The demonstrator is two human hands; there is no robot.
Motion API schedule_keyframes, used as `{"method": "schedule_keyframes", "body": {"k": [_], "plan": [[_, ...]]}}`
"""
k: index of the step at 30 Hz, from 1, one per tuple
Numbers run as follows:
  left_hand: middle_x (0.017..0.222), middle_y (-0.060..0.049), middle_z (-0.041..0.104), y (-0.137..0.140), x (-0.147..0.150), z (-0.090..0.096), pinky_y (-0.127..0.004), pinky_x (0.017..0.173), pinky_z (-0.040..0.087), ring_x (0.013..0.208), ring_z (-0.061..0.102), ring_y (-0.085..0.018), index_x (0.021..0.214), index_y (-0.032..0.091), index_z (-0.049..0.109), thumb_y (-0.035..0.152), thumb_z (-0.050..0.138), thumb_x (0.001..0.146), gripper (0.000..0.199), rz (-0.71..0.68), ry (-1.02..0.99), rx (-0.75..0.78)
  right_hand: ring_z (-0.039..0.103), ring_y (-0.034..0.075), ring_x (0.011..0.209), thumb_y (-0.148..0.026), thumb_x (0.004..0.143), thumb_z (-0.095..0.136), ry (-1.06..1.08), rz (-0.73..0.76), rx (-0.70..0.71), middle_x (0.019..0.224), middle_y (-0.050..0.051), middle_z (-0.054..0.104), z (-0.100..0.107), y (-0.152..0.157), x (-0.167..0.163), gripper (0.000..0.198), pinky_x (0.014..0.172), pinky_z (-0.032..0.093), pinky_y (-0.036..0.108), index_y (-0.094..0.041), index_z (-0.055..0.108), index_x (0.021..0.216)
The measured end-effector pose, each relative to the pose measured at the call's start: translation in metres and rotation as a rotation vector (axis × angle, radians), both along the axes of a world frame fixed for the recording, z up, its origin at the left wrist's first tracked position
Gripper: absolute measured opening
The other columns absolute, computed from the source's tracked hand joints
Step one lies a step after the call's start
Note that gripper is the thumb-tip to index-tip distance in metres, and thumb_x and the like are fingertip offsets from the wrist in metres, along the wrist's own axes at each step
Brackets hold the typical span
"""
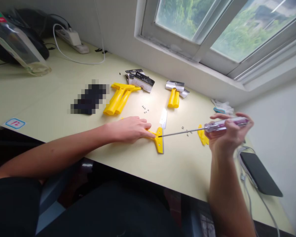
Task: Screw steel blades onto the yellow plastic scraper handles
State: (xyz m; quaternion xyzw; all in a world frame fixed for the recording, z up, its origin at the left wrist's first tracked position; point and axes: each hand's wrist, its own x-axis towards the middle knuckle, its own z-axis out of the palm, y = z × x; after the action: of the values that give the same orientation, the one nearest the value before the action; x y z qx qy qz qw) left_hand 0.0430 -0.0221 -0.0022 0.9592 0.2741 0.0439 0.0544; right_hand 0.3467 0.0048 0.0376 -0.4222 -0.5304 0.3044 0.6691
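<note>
My left hand (130,129) is closed around the handle of a yellow scraper (159,144) lying on the table, its head pointing right and a thin metal blade along its edge. In my right hand (225,135) is a screwdriver (227,124) with a clear purple-striped handle. Its long shaft reaches left, and the tip meets the scraper head near its middle. Just behind the head lies a loose metal blade (163,118). Small screws (186,131) are scattered under the shaft, and several small nuts (145,108) lie further back. Yellow plastic pieces (202,135) rest beside my right hand.
Yellow handles (119,98) lie by black-and-white packets (143,81). Two scrapers with metal heads (173,97) lie near the window wall. A bottle (27,49) and power strip (71,39) stand at back left; a dark phone (260,172) with cables lies right. A glove (223,107) is behind.
</note>
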Motion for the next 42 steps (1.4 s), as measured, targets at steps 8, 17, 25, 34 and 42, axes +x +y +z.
{"method": "schedule_keyframes", "body": {"k": [8,17,25,34,42], "plan": [[0.098,-0.004,0.062,-0.001,0.0,-0.004,-0.028,0.062,0.035,0.087,0.055,-0.018,0.133,0.037,0.058,0.005,0.048,0.087,0.057,0.007,0.008,-0.004,0.046,0.012,0.037,-0.022,0.067,0.053,-0.066,-0.166,0.259,0.058,-0.008,0.058,-0.006,0.003,-0.008,0.037,0.03,0.031,0.021,-0.025,0.037,0.1],[0.103,-0.004,0.062,-0.001,0.0,-0.004,-0.028,0.064,0.036,0.09,0.055,-0.018,0.135,0.04,0.056,0.009,0.046,0.091,0.055,0.034,0.023,-0.051,0.044,0.015,0.038,-0.025,0.061,0.053,-0.187,-0.162,0.306,0.053,-0.008,0.046,-0.007,0.007,-0.002,0.04,0.03,0.026,0.026,-0.028,0.04,0.098],[0.1,-0.005,0.061,-0.001,0.0,-0.001,-0.027,0.063,0.035,0.087,0.054,-0.018,0.133,0.04,0.058,0.01,0.046,0.094,0.051,0.026,0.009,-0.069,0.044,0.014,0.037,-0.024,0.068,0.052,-0.22,-0.236,0.452,0.056,-0.009,0.04,-0.009,0.009,-0.007,0.033,0.029,0.025,0.025,-0.025,0.039,0.098],[0.101,-0.004,0.061,-0.002,0.001,0.004,-0.026,0.067,0.037,0.088,0.053,-0.017,0.137,0.041,0.054,0.013,0.043,0.097,0.05,0.03,0.049,-0.078,0.048,0.007,0.045,-0.026,0.078,0.048,-0.307,-0.316,0.484,0.089,-0.001,0.047,-0.012,0.006,-0.005,0.025,0.04,0.038,0.027,-0.023,0.043,0.102],[0.107,-0.004,0.06,-0.003,0.002,0.003,-0.026,0.075,0.044,0.094,0.055,-0.017,0.138,0.039,0.054,0.017,0.041,0.099,0.046,0.015,0.076,-0.061,0.061,0.014,0.092,-0.041,0.087,0.056,-0.688,-0.384,0.482,0.117,0.005,0.047,0.028,-0.023,-0.043,0.032,0.071,0.054,0.032,-0.024,0.048,0.113]]}}
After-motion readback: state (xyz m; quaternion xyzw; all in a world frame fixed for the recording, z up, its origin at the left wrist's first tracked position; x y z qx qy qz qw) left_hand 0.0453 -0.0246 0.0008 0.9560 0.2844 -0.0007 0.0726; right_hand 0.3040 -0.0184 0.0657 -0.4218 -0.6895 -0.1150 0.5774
